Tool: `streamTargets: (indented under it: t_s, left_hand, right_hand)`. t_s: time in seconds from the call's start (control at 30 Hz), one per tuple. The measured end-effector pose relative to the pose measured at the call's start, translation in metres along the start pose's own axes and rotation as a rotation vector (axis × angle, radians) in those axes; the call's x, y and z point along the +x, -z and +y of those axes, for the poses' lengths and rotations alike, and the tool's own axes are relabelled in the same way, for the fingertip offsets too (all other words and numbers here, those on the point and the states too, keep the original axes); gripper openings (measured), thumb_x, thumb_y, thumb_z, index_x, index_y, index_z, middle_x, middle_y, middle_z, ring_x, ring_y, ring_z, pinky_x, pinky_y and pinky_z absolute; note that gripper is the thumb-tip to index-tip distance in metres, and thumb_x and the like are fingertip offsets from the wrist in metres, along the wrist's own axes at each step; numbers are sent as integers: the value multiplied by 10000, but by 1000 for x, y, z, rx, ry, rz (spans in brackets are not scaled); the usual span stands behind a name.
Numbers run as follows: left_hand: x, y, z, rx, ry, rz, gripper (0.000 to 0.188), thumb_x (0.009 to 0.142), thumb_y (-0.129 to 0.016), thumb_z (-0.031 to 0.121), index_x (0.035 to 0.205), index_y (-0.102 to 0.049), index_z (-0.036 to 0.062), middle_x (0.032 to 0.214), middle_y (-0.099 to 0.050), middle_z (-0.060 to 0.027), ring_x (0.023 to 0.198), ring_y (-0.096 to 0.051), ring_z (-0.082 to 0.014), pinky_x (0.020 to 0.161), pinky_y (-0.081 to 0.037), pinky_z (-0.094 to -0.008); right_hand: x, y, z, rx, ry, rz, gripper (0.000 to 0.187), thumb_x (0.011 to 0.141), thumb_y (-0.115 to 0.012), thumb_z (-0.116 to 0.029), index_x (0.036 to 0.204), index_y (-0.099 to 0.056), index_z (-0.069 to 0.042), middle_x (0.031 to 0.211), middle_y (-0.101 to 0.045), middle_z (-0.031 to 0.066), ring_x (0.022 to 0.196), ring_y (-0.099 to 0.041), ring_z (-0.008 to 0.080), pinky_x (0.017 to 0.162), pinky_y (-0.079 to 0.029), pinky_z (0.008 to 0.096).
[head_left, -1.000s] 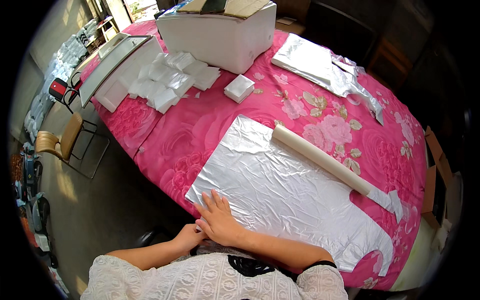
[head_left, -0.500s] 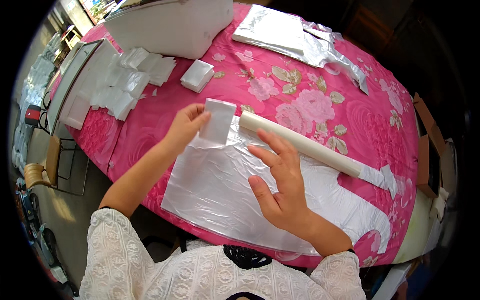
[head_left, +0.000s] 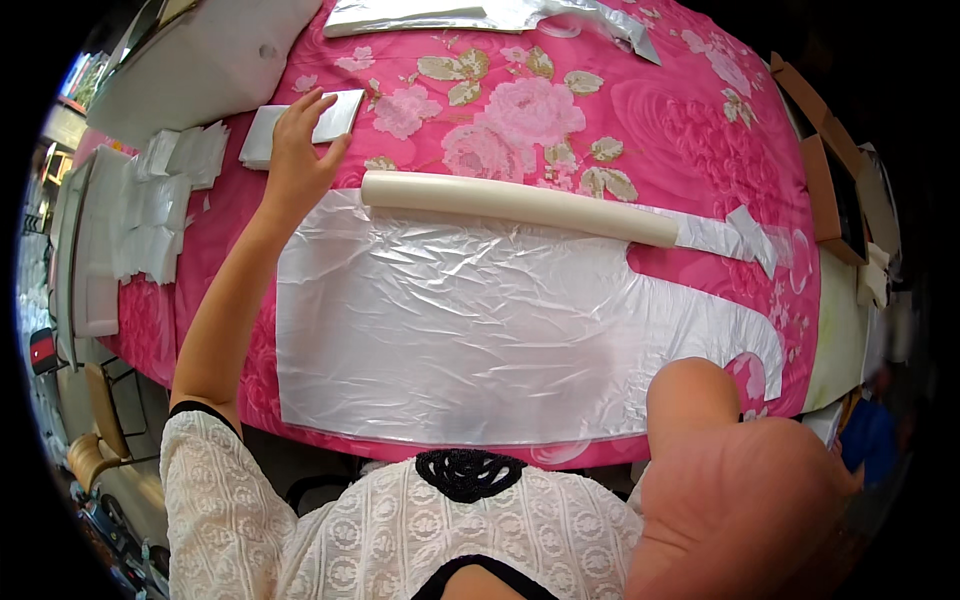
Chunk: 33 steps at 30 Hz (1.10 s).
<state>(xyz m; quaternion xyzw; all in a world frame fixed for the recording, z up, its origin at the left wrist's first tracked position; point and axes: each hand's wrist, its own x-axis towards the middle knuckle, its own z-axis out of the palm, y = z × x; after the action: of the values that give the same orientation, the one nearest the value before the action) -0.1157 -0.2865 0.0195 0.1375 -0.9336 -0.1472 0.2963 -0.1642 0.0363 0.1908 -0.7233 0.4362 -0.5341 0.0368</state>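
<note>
The left hand [head_left: 303, 160] reaches over folded white packets [head_left: 258, 138] toward the table's [head_left: 690, 150] far-left part, fingers slightly parted; whether they grip one I cannot tell. A silvery plastic bag [head_left: 440, 320] lies flat along the table's near edge, its handles toward the right edge. A pale tube [head_left: 520, 210] rests along its far side. The right hand [head_left: 745, 500] is raised near the table's near-right corner, its finger state unclear.
</note>
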Motion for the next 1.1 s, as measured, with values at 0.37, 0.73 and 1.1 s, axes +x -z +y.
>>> streamTargets:
  t_s: [0.37,0.73,1.1]
  left_hand:
    - [-82,45,75,-111,-93,-189,492,733,-661,35,1204,-523,63,1343,-438,-121,1279,-348,-329,1054,-281,-427]
    - [-145,-1,194,-420,-188,-395,583,758,-671,112,1286,-435,34,1403,-322,-190,1304,-286,-377,1059,-280,-450]
    - [-173,-44,288,-399,-277,-502,657,810,-603,311,1336,-378,-13,1489,-37,-268,1368,-13,-472,1097,-141,-512]
  right_hand:
    - [-17,23,-65,-59,33,71,344,793,-597,-45,1135,-604,-87,980,-671,88,911,-617,244,821,-440,313]
    - [-184,24,80,-926,-868,-260,551,764,-682,-175,1266,-495,-49,1054,-569,170,1013,-526,337,894,-421,417]
    - [-303,36,-16,-921,-916,-154,511,876,-535,-252,1312,-434,-5,1383,-380,216,1279,-356,365,1066,-278,405]
